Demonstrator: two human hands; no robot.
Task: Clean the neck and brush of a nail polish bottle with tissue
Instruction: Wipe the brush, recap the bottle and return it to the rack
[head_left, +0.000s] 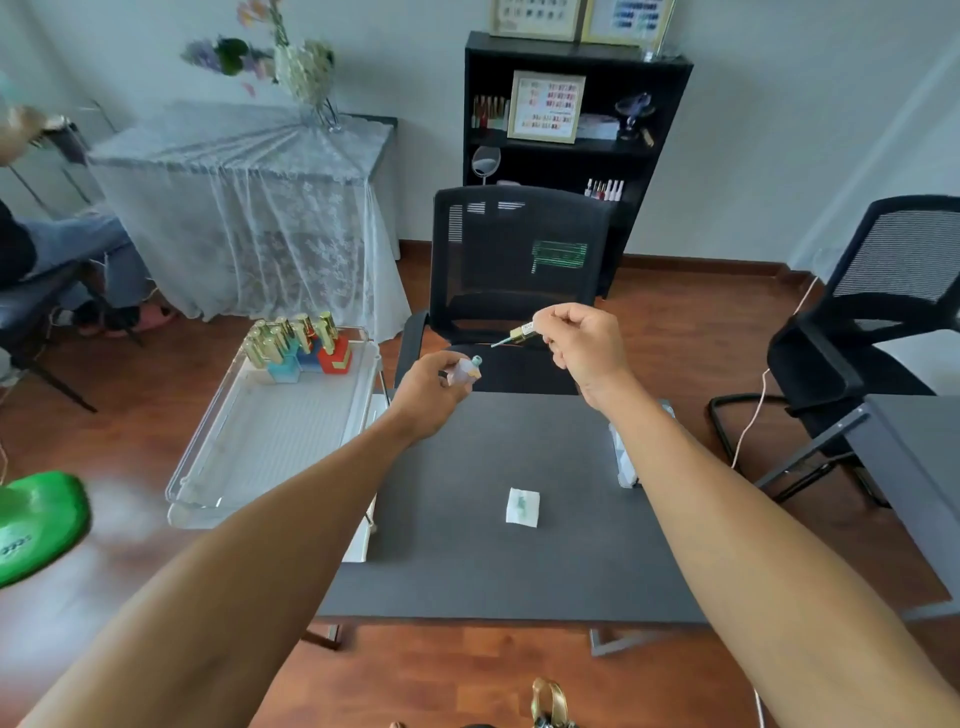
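My left hand (428, 387) gripped the small pale glass polish bottle (466, 370); my right hand (584, 345) pinched its gold brush cap (521, 332) just beside.

Dark grey matte rectangular table top (467, 545); white folded tissue square (522, 507) stained green; pale lilac glass polish bottle (464, 371) with teal neck; gold cylindrical brush cap (523, 331); reddish-brown wooden plank floor (691, 343)

Both bare arms stretch forward, held up in the air. The left hand (431, 382) is curled closed in a fist-like grasp, knuckles up. The right hand (584, 345), slightly higher, pinches with thumb and fingertips pointing left.
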